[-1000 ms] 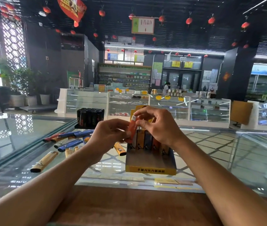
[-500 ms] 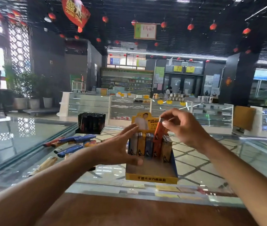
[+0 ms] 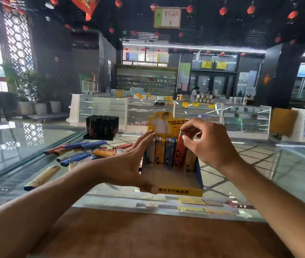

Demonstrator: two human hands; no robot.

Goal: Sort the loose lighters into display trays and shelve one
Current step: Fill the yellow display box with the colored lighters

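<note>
Head view. The right hand (image 3: 209,144) pinches the top of the orange lighter (image 3: 179,151), which leans in the back row of the display tray (image 3: 177,191) near the glass counter's (image 3: 259,174) near edge. The left hand (image 3: 127,164), fingers straight, braces the tray's left wall. The lighter is probably light, rigid and smooth, so it is best gripped high.

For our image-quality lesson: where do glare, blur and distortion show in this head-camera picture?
Head view: daylight glares off the glass counter at left; head view: wide-angle bending curves the frame edges; head view: yellow tray fairly clear, far shelves soft.
</note>
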